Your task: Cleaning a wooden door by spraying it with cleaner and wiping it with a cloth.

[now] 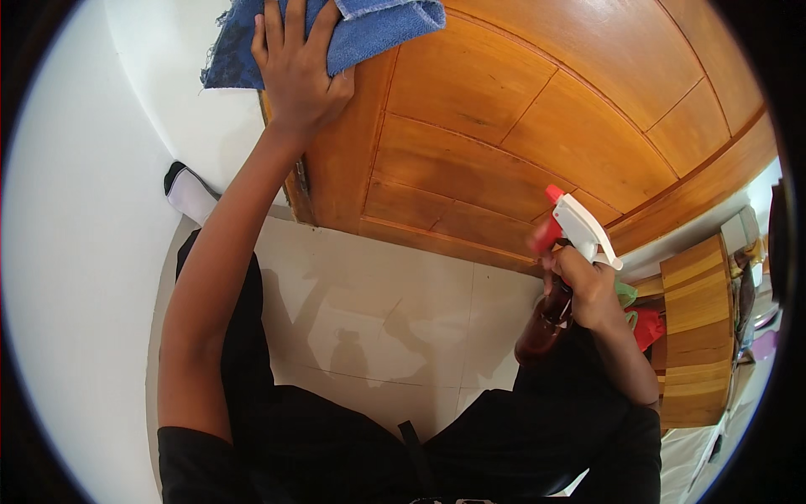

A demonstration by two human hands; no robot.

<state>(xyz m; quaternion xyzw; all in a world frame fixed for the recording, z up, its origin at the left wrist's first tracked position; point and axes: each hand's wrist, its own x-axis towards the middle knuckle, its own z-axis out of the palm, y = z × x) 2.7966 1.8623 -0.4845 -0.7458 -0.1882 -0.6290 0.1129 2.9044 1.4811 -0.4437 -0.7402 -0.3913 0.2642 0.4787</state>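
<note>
My left hand [302, 94] lies spread over a blue terry cloth [384, 31], holding it against the upper left edge of a varnished wooden door [466, 138]. The cloth is folded, with frayed edges, and runs out of the top of the view. In my right hand [585, 286] is a spray bottle [541, 331] of dark amber, see-through plastic. Its white trigger head [582, 227] has a red nozzle and a red trigger, and it tilts up towards the door's lower right part. My fingers near the trigger are blurred.
A white wall [82, 220] stands close on my left. Pale floor tiles [378, 302] with shadows lie between my black-clad legs. At right is a wooden shelf unit [696, 334], with a red bag [647, 327] beside it. My socked foot [189, 192] is by the door's hinge side.
</note>
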